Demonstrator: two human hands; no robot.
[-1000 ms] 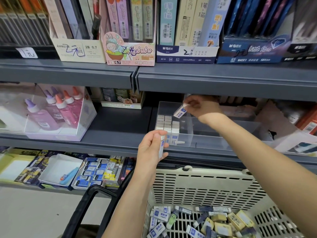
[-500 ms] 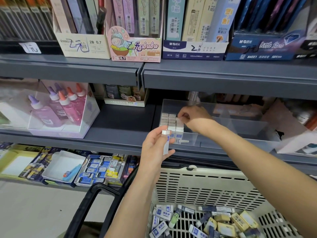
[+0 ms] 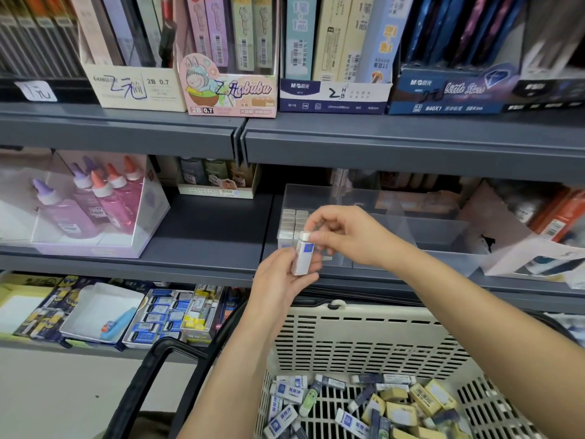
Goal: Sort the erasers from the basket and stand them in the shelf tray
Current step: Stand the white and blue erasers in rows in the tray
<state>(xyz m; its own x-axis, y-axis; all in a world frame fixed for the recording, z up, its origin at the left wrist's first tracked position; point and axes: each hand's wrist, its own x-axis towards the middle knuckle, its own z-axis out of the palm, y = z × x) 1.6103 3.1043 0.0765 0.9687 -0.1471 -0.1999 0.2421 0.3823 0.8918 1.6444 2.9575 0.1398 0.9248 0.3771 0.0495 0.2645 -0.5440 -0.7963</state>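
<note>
The right hand (image 3: 345, 237) is coming back from the tray (image 3: 427, 258), pinching the eraser (image 3: 303, 258) that the left hand (image 3: 280, 282) is gripping; keeping it upright should be easing placement.

The place was a stationery shop. Long grey metal shelf boards (image 3: 126, 131) ran in tiers, each one packed with goods for sale. A cream cardboard display carton (image 3: 136, 88) printed "2B 0.7" and a pink cardboard carton with a cartoon rabbit (image 3: 231, 90) both carried prices written by hand in marker. The slim packets inside them showed white barcode stickers (image 3: 243, 45). A small white handwritten price tag (image 3: 36, 90) was stuck to the shelf edge. Pink and purple squeeze bottles (image 3: 63, 210) stood in a clear plastic display box (image 3: 152, 210). In front was a beige perforated plastic shopping basket (image 3: 364, 337).
</note>
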